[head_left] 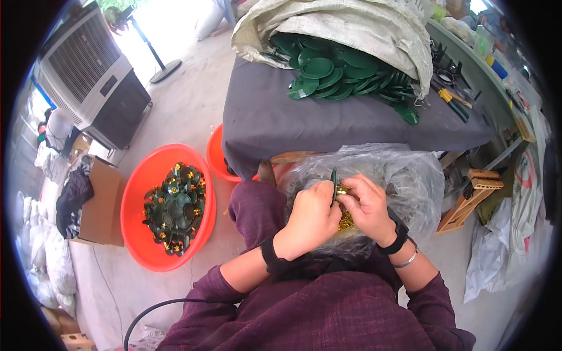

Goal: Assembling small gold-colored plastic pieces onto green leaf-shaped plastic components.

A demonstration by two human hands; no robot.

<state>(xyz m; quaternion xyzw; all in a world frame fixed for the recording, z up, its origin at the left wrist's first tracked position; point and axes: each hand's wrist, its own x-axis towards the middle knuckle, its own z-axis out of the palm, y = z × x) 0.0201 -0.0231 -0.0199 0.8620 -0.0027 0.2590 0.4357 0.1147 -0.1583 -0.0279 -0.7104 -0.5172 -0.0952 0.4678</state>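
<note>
Above my lap, my left hand [313,215] is closed on a green plastic disc [334,175], which shows nearly edge-on. Close against it, my right hand [369,206] pinches a small shiny gold fitting [343,189] that meets the disc's face. Whether the two parts are joined cannot be seen behind the fingers. Below the hands, a clear plastic bag [410,184] lies spread with loose gold pieces [346,221] in it. On the table, green discs [328,69] spill from a white woven sack [374,29].
An orange basin [132,234] on the left floor holds green discs with gold fittings; a second orange basin [215,153] stands partly under the grey-covered table [281,126]. Pliers [453,105] lie at the table's right. A cardboard box [99,205], an air cooler [93,76] and a wooden stool [471,199] stand around.
</note>
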